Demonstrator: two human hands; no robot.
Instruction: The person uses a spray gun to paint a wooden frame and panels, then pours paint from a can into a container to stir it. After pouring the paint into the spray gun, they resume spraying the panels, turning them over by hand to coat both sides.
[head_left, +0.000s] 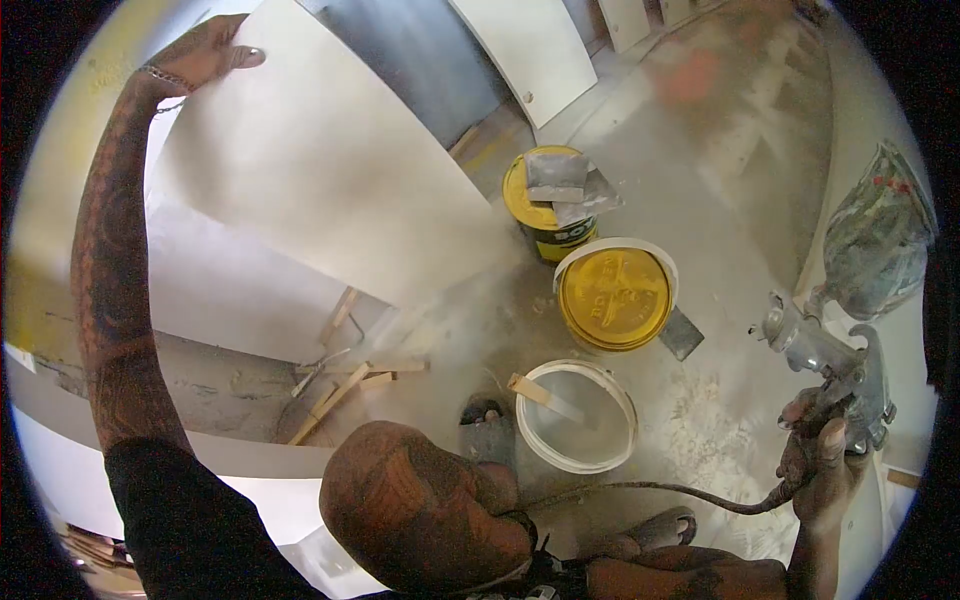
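My left hand [205, 55] grips the top edge of a large white panel [320, 170], held tilted at the upper left. My right hand [825, 465] is closed around the handle of a metal spray gun [835, 365] at the right. The gun carries a plastic-wrapped cup [880, 240] above it, and a hose [650, 490] runs from it toward my body. Below me an open white bucket [577, 416] has a wooden stir stick [540, 395] resting across it.
A yellow-lidded pail [613, 296] and a yellow can [545, 205] topped with scrapers stand on the dusty floor. More white panels [530, 50] lean at the back. Wood strips [335, 390] lie at the left. My knee [420, 500] and sandalled feet fill the bottom.
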